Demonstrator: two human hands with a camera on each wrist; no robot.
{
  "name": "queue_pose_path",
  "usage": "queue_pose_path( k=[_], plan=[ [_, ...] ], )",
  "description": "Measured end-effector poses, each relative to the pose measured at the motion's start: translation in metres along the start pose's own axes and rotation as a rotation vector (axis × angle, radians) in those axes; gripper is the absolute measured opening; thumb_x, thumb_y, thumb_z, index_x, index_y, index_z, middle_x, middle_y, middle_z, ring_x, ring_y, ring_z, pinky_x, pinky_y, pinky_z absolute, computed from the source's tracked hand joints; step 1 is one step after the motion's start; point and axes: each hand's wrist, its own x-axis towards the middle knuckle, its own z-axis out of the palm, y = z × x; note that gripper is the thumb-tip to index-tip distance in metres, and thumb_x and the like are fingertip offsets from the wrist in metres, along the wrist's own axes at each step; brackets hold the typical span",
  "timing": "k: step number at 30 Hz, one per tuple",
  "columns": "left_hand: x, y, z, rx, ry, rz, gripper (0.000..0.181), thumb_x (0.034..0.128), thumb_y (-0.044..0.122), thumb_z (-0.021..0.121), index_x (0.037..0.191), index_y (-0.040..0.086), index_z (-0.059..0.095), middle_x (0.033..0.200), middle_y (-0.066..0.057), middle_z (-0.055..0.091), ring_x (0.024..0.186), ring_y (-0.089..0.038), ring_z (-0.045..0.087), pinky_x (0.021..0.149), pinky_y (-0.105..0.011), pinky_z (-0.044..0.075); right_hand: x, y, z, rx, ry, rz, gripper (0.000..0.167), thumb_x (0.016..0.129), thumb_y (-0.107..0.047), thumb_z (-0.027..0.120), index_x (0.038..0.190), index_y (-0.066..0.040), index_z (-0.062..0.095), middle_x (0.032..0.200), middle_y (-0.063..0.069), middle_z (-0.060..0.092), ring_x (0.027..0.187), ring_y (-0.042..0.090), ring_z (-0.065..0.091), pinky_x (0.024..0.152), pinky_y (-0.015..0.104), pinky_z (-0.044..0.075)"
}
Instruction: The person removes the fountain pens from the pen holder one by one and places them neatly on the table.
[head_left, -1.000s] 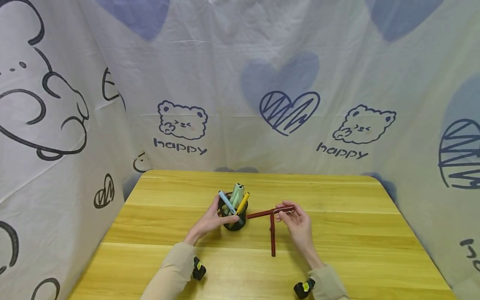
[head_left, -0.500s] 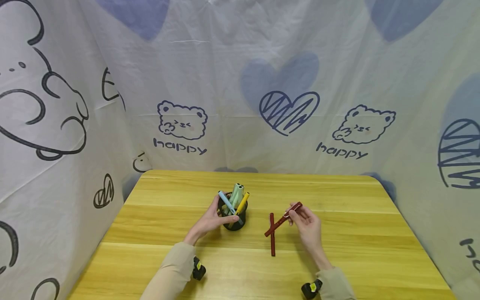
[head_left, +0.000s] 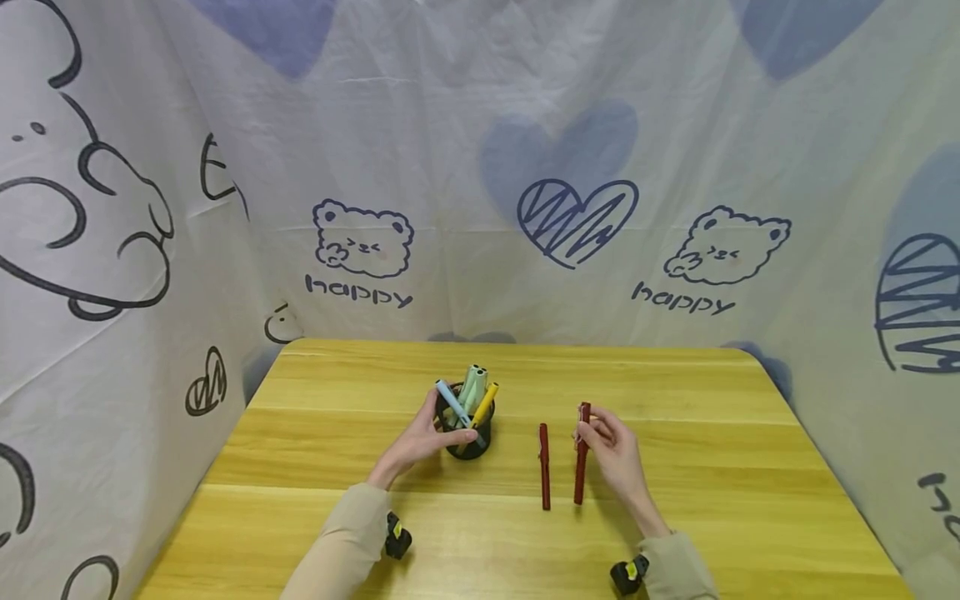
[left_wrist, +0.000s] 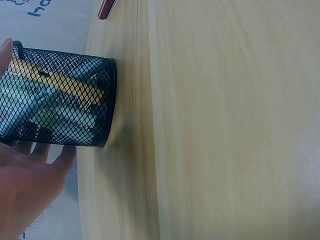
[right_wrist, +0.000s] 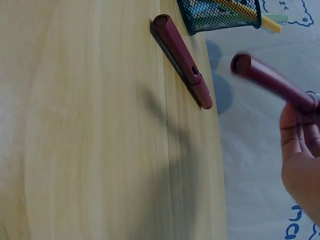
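Observation:
My left hand [head_left: 420, 442] grips a black mesh pen holder [left_wrist: 60, 100], thumb on the near side and fingers round the far side. Light green pens [head_left: 476, 388], a light blue pen [head_left: 452, 400] and a yellow pen [head_left: 486, 404] stand in it. To the right, my right hand [head_left: 617, 454] pinches a dark red pen [head_left: 581, 467] near its upper end. In the right wrist view this held pen [right_wrist: 272, 77] appears raised off the table. A second dark red pen [head_left: 544, 471] lies on the table between the holder and my right hand.
The wooden table [head_left: 735, 467] extends round both hands. Behind it hangs a pale cloth [head_left: 465, 250] printed with bears and hearts, which also covers both sides. A black wrist camera [head_left: 397, 536] sits at the left sleeve, another camera [head_left: 628, 575] at the right.
My right hand has moved right and turned its red pen from crosswise over the lying pen to roughly parallel with it, now apart. The left hand and pen holder have stayed in place.

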Motion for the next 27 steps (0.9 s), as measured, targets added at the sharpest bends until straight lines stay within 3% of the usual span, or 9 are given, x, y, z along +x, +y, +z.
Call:
queue_pose_path(
  k=[4, 10, 21, 27],
  plan=[
    [-0.001, 0.001, 0.000, 0.005, 0.002, 0.001, 0.102, 0.0832, 0.037, 0.083, 0.160, 0.032, 0.017, 0.170, -0.018, 0.001, 0.155, -0.047, 0.008, 0.120, -0.069, 0.017, 0.000, 0.000, 0.000, -0.076, 0.002, 0.067, 0.037, 0.099, -0.005, 0.062, 0.131, 0.010, 0.055, 0.093, 0.007, 0.070, 0.085, 0.005, 0.069, 0.079, 0.014, 0.055],
    [-0.001, 0.002, 0.000, 0.007, 0.002, 0.002, 0.102, 0.0832, 0.037, 0.083, 0.160, 0.031, 0.016, 0.171, -0.017, 0.000, 0.155, -0.046, 0.006, 0.121, -0.069, 0.015, 0.001, 0.004, 0.003, -0.110, 0.002, 0.131, 0.033, 0.100, -0.008, 0.061, 0.129, 0.009, 0.057, 0.097, 0.023, 0.071, 0.081, 0.002, 0.070, 0.072, 0.015, 0.055],
    [-0.001, 0.001, 0.000, 0.005, -0.002, -0.005, 0.103, 0.0833, 0.038, 0.083, 0.161, 0.033, 0.014, 0.171, -0.017, -0.003, 0.155, -0.046, 0.004, 0.121, -0.070, 0.014, 0.003, 0.012, 0.004, -0.159, -0.099, 0.211, 0.038, 0.098, -0.004, 0.062, 0.133, 0.011, 0.054, 0.104, 0.031, 0.067, 0.071, 0.010, 0.067, 0.060, 0.026, 0.056],
    [-0.001, 0.002, 0.000, 0.005, -0.005, 0.005, 0.103, 0.0831, 0.037, 0.083, 0.161, 0.031, 0.015, 0.170, -0.018, -0.002, 0.156, -0.045, 0.003, 0.121, -0.070, 0.012, 0.005, 0.020, 0.005, -0.236, -0.120, 0.247, 0.043, 0.097, -0.002, 0.062, 0.135, 0.013, 0.051, 0.102, 0.026, 0.066, 0.072, 0.011, 0.065, 0.061, 0.024, 0.053]
  ],
)
